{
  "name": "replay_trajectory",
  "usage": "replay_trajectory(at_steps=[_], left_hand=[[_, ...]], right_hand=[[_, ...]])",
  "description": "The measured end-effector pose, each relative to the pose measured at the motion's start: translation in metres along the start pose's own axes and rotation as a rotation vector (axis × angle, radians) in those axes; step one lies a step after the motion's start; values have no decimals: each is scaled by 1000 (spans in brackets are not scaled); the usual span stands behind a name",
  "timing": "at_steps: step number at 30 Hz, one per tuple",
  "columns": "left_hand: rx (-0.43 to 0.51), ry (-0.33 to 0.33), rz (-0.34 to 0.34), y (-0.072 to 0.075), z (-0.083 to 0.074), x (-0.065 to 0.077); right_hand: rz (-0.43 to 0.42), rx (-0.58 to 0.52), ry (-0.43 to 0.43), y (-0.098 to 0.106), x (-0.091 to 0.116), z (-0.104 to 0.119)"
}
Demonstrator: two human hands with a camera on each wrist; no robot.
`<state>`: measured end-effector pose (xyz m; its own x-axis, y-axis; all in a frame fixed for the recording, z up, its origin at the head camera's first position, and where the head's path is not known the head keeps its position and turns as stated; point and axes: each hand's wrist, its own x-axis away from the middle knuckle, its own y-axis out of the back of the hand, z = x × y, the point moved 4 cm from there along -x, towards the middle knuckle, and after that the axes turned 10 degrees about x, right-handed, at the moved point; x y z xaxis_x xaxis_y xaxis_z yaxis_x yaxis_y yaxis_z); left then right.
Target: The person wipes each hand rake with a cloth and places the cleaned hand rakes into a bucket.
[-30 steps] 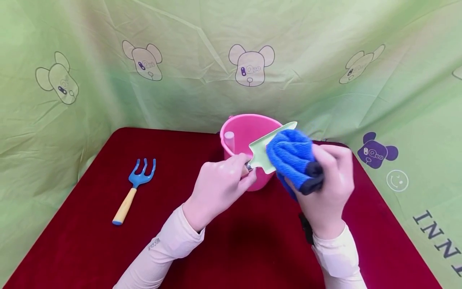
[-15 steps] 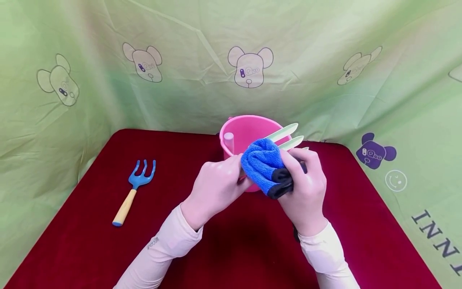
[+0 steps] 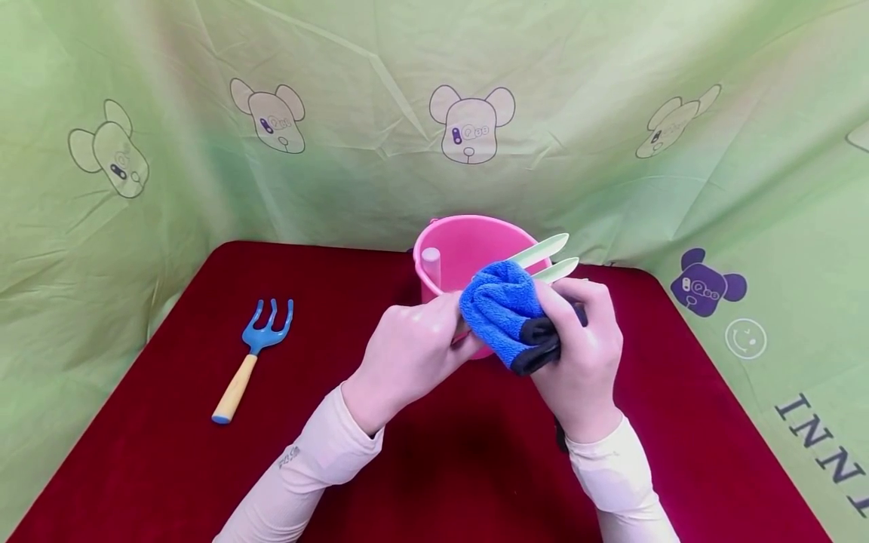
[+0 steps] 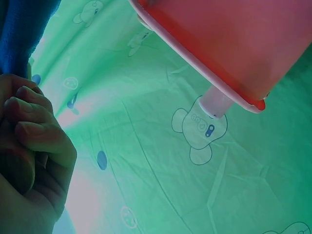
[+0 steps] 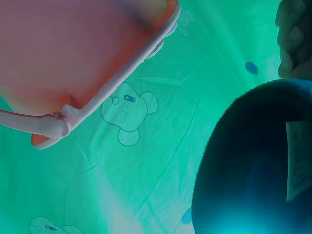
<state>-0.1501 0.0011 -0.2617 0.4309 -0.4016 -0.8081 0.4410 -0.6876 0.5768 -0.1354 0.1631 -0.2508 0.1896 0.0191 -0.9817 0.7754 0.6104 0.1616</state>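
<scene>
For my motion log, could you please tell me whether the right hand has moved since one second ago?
Yes: in the head view, the right hand is now further left, nearer the pink bucket, which stays put.

Broad lane of red tablecloth [image 3: 346, 302] here, open between the blue garden fork [image 3: 253, 350] and the left hand [image 3: 410, 343]! Dead ahead, the pink bucket [image 3: 468, 245] blocks the way beyond the blue cloth [image 3: 498, 309], with green curtain [image 3: 366, 181] walling the back; room again right of the right hand [image 3: 584, 347].
</scene>
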Motion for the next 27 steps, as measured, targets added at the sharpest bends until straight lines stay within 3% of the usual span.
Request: replay_trajectory(at_steps=[27], left_hand=[[-8, -29, -48, 2, -2, -2]], right_hand=[[-51, 34, -138, 11, -10, -15]])
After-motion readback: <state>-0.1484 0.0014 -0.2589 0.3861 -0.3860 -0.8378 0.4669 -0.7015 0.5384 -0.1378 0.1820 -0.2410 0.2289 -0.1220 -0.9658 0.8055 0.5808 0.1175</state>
